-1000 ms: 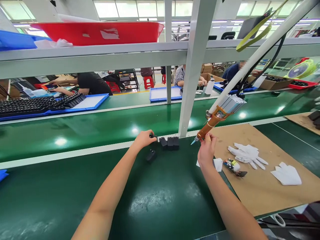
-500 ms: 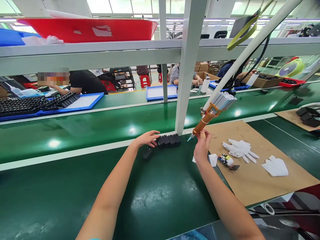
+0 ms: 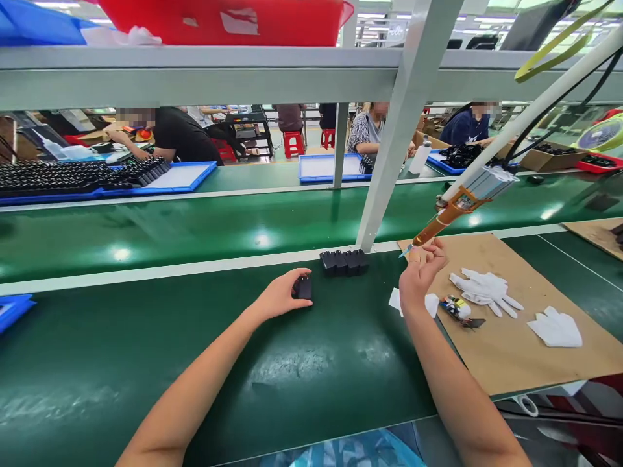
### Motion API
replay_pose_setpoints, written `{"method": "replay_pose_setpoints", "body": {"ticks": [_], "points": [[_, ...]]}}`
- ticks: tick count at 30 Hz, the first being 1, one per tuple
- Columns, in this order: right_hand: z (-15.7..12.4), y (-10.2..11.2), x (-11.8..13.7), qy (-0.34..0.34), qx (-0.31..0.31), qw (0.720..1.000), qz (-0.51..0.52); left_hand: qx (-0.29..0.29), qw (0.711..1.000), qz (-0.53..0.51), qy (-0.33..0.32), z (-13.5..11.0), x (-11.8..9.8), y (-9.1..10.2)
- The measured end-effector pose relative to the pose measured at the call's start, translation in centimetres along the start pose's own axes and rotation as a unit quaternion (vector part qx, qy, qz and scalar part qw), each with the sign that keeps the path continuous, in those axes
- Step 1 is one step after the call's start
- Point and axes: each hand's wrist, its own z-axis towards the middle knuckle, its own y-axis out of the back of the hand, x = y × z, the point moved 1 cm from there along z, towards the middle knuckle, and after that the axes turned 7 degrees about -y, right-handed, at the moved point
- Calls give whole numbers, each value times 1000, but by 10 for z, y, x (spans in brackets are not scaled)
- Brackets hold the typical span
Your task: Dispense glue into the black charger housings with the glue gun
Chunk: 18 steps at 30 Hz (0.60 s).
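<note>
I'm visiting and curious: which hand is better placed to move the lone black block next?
Probably the left hand: it has the black block in its grasp, while the right hand is by the orange tool.

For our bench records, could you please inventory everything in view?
Gripped block: one, black, in left hand
Block row: about four, black, by post
Post: one, grey, far worktable edge
Dispenser: one, orange, by right hand
Worktable: one, dark green, foreground
Sheet: one, brown, under glove
Glove: one, white, on sheet
Folded item: one, white, on sheet
Circuit assembly: one, multicoloured, near glove
Paper: count unclear, white, beside right wrist
Shelf: one, grey, upper view
Tub: one, red, on shelf
Belt: one, green, beyond worktable
Trays: several, blue, mostly beyond belt
Stools: several, red, background
Fan: one, yellow-green, far right
Co-workers: several, varied clothing, beyond belt
Left hand: one, bare, gripping block
Right hand: one, bare, near dispenser
</note>
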Motion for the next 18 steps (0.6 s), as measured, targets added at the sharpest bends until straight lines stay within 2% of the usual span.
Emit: {"method": "replay_pose_setpoints", "body": {"ticks": [1, 2, 3, 4, 6, 8, 10, 12, 16, 18], "points": [[-7, 2, 5, 21, 19, 1000, -3, -17, 1000, 20, -2, -4, -5, -9], [-16, 4, 10, 38, 64, 997, -3, -30, 999, 37, -8, -8, -10, -18], [-27, 4, 15, 55, 142, 988, -8, -41, 998, 53, -14, -12, -14, -27], [-40, 4, 21, 72, 241, 968, -22, -50, 996, 68, -18, -16, -19, -35], [-68, 4, 29, 125, 415, 899, -68, -64, 994, 86, -13, -21, -27, -49], [-91, 3, 32, 181, 496, 841, -114, -66, 994, 84, 0, -24, -31, -59], [-106, 3, 31, 232, 513, 813, -147, -51, 996, 69, 7, -28, -33, -63], [-113, 3, 27, 272, 511, 798, -163, -20, 999, 45, 4, -32, -33, -62], [-111, 6, 22, 302, 499, 792, -179, 59, 996, -57, -26, -36, -29, -53], [-108, 9, 21, 319, 502, 781, -193, 89, 989, -107, -44, -35, -24, -48]]}}
